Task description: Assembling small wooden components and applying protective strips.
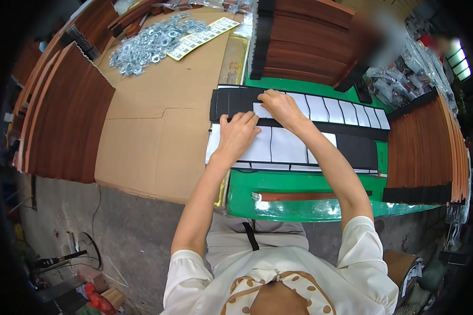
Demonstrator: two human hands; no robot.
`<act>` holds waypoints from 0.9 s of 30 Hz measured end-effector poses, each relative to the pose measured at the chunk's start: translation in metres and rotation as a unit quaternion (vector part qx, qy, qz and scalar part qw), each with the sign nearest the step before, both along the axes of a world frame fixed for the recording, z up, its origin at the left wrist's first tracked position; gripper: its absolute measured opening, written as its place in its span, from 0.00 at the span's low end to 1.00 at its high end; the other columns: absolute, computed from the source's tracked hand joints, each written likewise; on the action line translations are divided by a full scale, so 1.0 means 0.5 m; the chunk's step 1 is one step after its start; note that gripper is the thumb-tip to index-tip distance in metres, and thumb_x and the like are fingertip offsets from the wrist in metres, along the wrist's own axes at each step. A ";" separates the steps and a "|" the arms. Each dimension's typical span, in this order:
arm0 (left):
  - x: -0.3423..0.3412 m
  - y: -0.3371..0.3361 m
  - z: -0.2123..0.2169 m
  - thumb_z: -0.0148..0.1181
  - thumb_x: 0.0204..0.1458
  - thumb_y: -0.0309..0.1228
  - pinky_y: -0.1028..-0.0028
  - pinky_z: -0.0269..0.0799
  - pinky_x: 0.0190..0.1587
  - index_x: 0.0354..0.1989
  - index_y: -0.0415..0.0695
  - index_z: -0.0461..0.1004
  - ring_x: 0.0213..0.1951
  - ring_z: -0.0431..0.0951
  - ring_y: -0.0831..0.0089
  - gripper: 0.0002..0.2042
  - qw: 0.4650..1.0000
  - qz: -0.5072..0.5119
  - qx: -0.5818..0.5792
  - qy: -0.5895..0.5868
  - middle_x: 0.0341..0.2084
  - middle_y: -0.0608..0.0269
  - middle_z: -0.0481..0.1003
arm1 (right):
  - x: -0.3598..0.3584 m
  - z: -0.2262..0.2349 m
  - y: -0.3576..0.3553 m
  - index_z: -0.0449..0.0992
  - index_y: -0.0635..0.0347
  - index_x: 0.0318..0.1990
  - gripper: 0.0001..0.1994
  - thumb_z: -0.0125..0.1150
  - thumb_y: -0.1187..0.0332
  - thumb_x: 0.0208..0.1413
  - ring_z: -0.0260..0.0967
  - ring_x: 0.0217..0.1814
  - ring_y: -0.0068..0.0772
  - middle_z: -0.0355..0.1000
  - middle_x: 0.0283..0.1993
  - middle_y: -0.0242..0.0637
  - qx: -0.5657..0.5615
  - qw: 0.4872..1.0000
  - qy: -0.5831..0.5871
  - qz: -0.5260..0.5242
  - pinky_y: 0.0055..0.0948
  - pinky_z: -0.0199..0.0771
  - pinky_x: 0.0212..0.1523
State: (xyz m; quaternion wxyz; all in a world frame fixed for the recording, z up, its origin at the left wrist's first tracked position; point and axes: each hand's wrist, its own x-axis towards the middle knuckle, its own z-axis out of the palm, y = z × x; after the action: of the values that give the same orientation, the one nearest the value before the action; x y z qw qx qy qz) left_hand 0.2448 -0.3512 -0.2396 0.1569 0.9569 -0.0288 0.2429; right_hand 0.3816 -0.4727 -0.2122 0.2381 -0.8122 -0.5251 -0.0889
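Two long black strips faced with a row of white panels lie across the green tabletop in front of me. My left hand (238,135) rests palm down on the nearer strip (289,144), its fingers slightly bent and apart, fingertips close to the gap between the strips. On the farther strip (347,112), my right hand (285,108) has its fingers bent together at the left end of the white panels, beside a bare black section (235,101). What lies between those fingertips is hidden. Another white-panelled edge shows under the nearer strip.
A brown slat (299,196) lies near the green table's (247,210) front edge. Stacks of brown boards stand at left (71,113), right (420,149) and back (305,42). Metal washers (152,44) and a printed sticker sheet (202,39) lie on cardboard (136,147).
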 end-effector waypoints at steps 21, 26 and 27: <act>-0.052 -0.005 0.091 0.59 0.52 0.27 0.80 0.67 0.31 0.40 0.38 0.75 0.28 0.72 0.81 0.09 0.875 0.047 -0.482 0.001 0.28 0.67 0.75 | -0.118 0.082 -0.048 0.72 0.63 0.36 0.06 0.57 0.75 0.50 0.72 0.25 0.43 0.72 0.24 0.44 0.026 0.999 0.025 -0.029 0.34 0.71 0.23; -0.186 -0.084 0.162 0.62 0.47 0.20 0.82 0.67 0.33 0.36 0.33 0.74 0.30 0.71 0.83 0.08 0.823 0.004 -0.565 0.056 0.27 0.67 0.74 | -0.256 0.154 -0.129 0.68 0.64 0.31 0.10 0.59 0.78 0.38 0.70 0.24 0.31 0.68 0.27 0.35 0.060 0.989 -0.093 0.098 0.29 0.72 0.24; -0.209 -0.094 0.166 0.62 0.47 0.20 0.82 0.67 0.33 0.36 0.33 0.74 0.30 0.71 0.83 0.08 0.820 0.005 -0.568 0.065 0.27 0.67 0.74 | -0.278 0.160 -0.140 0.68 0.64 0.31 0.10 0.59 0.78 0.38 0.70 0.24 0.31 0.68 0.27 0.35 0.056 0.990 -0.085 0.095 0.29 0.72 0.24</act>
State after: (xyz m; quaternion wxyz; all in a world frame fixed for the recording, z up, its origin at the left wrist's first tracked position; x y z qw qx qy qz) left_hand 0.1403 -0.3981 -0.1565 0.6728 0.7118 0.1295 0.1547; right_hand 0.2428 -0.5426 -0.1324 0.2456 -0.7336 -0.6121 -0.1637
